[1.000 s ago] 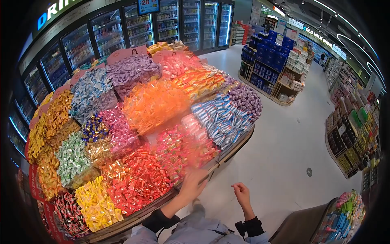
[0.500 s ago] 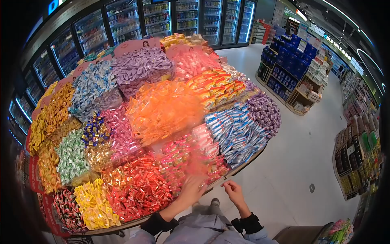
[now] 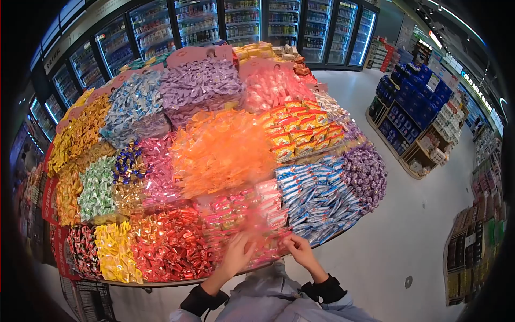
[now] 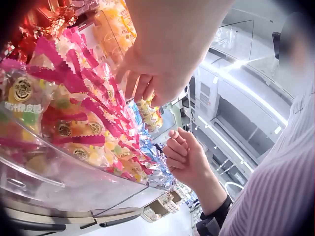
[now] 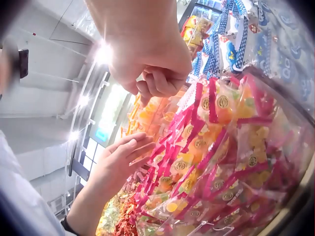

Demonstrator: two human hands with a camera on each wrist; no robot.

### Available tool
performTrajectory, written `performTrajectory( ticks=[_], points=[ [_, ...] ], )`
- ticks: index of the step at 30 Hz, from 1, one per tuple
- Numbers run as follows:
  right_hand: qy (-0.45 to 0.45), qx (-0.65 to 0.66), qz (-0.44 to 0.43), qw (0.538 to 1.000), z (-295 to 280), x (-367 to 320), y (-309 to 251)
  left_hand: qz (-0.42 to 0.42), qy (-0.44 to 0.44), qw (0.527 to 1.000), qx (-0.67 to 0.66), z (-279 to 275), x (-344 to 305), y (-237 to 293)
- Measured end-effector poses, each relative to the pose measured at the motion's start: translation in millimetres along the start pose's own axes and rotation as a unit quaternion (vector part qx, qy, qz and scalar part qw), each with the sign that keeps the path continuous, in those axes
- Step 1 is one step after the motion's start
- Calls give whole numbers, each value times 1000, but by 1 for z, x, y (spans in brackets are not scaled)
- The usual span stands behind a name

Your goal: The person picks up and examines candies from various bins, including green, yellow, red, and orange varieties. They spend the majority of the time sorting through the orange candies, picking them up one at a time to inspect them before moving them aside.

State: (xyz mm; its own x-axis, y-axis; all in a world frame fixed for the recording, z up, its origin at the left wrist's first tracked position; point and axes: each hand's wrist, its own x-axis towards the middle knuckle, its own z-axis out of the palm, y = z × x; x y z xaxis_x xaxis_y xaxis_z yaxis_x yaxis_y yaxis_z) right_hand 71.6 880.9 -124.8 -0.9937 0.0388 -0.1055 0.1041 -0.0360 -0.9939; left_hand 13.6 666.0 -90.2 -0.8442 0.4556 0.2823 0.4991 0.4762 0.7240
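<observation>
My left hand point(image 3: 238, 255) is over the front edge of a candy display, close to fruit candies point(image 4: 74, 98) in clear wrappers with magenta ends. Its fingers are loosely extended in the right wrist view, and nothing shows in them. To its right hovers my right hand point(image 3: 300, 251), its fingers loosely curled and no object visible in them. In the right wrist view, this right hand point(image 5: 147, 64) overlaps the wrapped fruit candies. Part of the pink candy pile is blurred in the head view.
Red-wrapped candies point(image 3: 174, 247) and yellow ones point(image 3: 118, 252) lie to the left, blue-and-white packets point(image 3: 322, 198) to the right. Orange candies point(image 3: 222, 150) are heaped behind. A clear plastic bin wall point(image 4: 74, 177) fronts the pink pile. Drink coolers point(image 3: 196, 24) line the back.
The head view has turned left and moved nearer the display. My right hand has gone from over the floor to the display's front edge, and both hands now lie before the pink candies.
</observation>
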Motion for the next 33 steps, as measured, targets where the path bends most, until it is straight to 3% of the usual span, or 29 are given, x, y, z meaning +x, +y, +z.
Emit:
performTrajectory(
  ticks=[8,12,15,17,19,20,21,26,29,32,33],
  points=[
    [-25,-5,-7,1000,-64,19,-22,14,23,1000,-15,53,40,14],
    [-59,6,10,998,-76,29,-19,29,22,999,-7,45,54,31],
    [-86,-18,17,996,-76,34,-33,21,26,999,16,25,72,35],
    [-95,-18,6,995,-75,39,-38,62,63,991,99,-8,96,43],
    [-103,-15,3,995,-72,42,-41,136,118,979,93,-51,134,50],
    [-106,-15,3,994,-71,46,-43,122,123,969,173,-75,155,61],
    [-109,-15,3,994,-71,49,-44,134,158,967,151,-92,174,58],
    [-99,-15,14,995,-64,55,-42,120,115,956,242,-147,282,27],
    [-82,1,0,997,-57,56,-43,39,21,975,216,-145,325,-21],
    [-84,11,28,996,-58,61,-40,-36,-27,977,209,-132,342,-32],
    [-70,2,16,997,-59,63,-40,-21,-34,980,194,-128,348,-42]
  ],
)
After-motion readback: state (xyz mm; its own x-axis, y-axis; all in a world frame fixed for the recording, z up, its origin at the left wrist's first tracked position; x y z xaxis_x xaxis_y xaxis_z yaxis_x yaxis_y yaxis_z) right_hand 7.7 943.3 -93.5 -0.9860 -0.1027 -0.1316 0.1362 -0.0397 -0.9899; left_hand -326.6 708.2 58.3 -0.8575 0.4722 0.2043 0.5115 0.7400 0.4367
